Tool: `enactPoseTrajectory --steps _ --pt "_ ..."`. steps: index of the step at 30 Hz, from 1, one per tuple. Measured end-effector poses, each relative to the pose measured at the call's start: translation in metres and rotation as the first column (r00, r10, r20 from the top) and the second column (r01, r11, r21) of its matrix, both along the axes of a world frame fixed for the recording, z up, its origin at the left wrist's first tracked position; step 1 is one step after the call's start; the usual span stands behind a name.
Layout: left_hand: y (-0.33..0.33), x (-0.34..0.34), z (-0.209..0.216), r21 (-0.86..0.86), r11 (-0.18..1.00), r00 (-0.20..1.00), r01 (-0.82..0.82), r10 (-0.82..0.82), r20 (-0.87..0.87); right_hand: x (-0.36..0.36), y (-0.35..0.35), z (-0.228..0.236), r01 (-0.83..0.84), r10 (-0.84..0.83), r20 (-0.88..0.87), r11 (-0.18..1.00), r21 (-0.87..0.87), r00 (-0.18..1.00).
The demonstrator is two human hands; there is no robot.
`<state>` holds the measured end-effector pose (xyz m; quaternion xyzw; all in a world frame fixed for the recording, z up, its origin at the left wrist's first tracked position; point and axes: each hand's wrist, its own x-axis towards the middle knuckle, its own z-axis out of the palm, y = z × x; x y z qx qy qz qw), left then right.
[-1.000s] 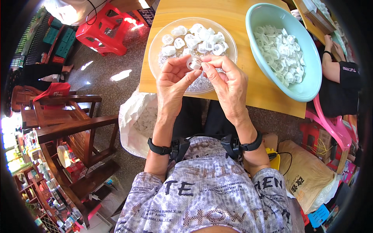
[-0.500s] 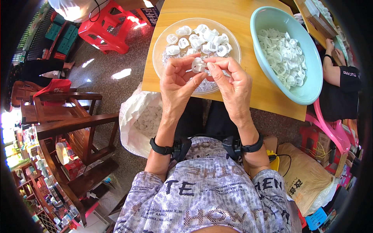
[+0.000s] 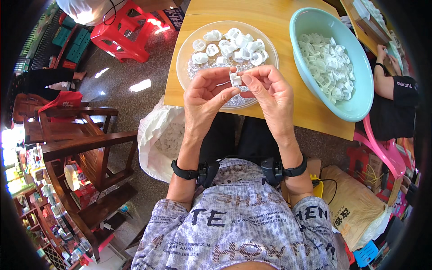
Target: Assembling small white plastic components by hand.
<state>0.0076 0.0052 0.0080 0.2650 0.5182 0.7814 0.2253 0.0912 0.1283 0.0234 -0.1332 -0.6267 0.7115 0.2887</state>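
Observation:
Between the fingertips of both hands I hold a small white plastic part point(image 3: 235, 79) with a round disc face, turned nearly edge-on. My left hand point(image 3: 208, 90) pinches it from the left, and my right hand point(image 3: 266, 90) grips its right side with thumb and fingers. Both hands hover over the near part of a shallow clear round tray point(image 3: 182, 67). Inside that tray, several similar white plastic parts point(image 3: 227, 45) lie toward the far side. Many tiny clear plastic pieces point(image 3: 196, 69) are spread nearer me, partly hidden by my hands.
On the wooden table point(image 3: 288, 110), a light-blue basin point(image 3: 330, 108) of white parts stands to the right. An open white sack point(image 3: 150, 135) sits on the floor left of my legs. A wooden chair point(image 3: 90, 144) and red stool point(image 3: 123, 36) are farther left. Another person's arm point(image 3: 384, 81) shows at right.
The white part has been turned in my fingers, from its disc face showing to nearly edge-on. Both hands have shifted slightly; the right one moved a little to the right.

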Motion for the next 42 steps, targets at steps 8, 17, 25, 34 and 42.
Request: enactPoseTrajectory --steps 8,17,25,34,42 --pt "-0.005 -0.001 -0.009 0.042 0.999 1.0 0.002 -0.002 0.007 0.003 0.004 -0.006 -0.063 0.059 0.062 0.996 0.059 0.996" --pt "-0.002 -0.008 -0.009 -0.115 0.992 0.996 0.05 -0.057 -0.064 0.004 0.009 -0.01 -0.049 0.026 0.132 0.982 0.18 0.991" --pt "0.008 -0.05 0.008 -0.563 0.73 0.814 -0.387 -0.016 -0.581 0.035 0.074 0.054 0.458 -0.479 -0.065 0.777 0.432 0.875" --pt "0.021 -0.072 -0.017 -0.522 0.695 0.586 -0.495 -0.177 -0.791 0.035 0.059 0.057 0.473 -0.519 -0.131 0.61 0.636 0.845" --pt "0.021 -0.07 -0.002 -0.629 0.701 0.76 -0.338 -0.191 -0.622 -0.017 0.025 -0.003 -0.148 -0.348 0.279 0.358 0.922 0.895"
